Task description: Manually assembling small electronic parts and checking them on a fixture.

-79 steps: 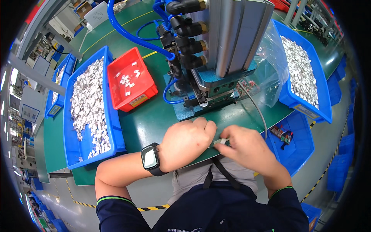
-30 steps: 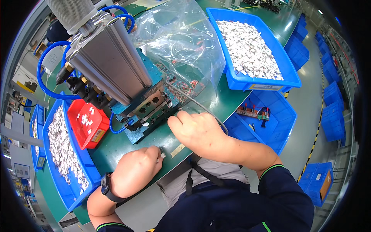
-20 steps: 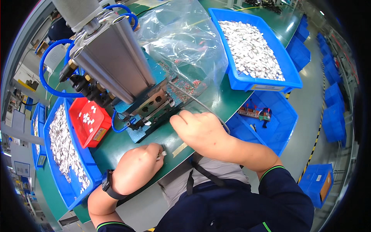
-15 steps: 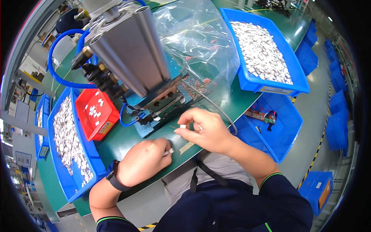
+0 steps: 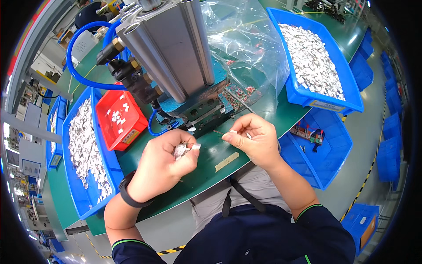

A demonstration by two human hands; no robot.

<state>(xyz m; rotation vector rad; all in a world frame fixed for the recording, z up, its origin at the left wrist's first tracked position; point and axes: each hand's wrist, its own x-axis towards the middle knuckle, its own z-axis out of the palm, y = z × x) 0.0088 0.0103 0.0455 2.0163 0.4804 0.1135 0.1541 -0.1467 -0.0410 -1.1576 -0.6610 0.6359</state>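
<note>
My left hand (image 5: 157, 165), with a black band on its wrist, is closed round several small white pieces (image 5: 180, 151). One more white piece shows at its thumb and fingertips. To its right, my right hand (image 5: 261, 143) pinches a small white block with thin wire leads (image 5: 233, 131), the leads pointing left. Another white piece (image 5: 249, 135) shows among its curled fingers. Both hands are over the green bench, just in front of a bench press (image 5: 169, 53) with a large metal cylinder and a blue base. A small white piece (image 5: 191, 129) sits at the press's front edge.
A blue bin (image 5: 116, 169) of white pieces and a red tray (image 5: 141, 123) stand left. Another full blue bin (image 5: 303, 94) stands right, above a divided blue bin (image 5: 336, 154). A clear plastic bag (image 5: 246, 35) and pink-and-green scraps (image 5: 239, 97) lie behind the press. Blue air hoses (image 5: 74, 72) loop left.
My left hand has lifted and turned, showing the white pieces in its grip. My right hand keeps its pinch on the block, now a little farther right. The whole view has shifted slightly.
</note>
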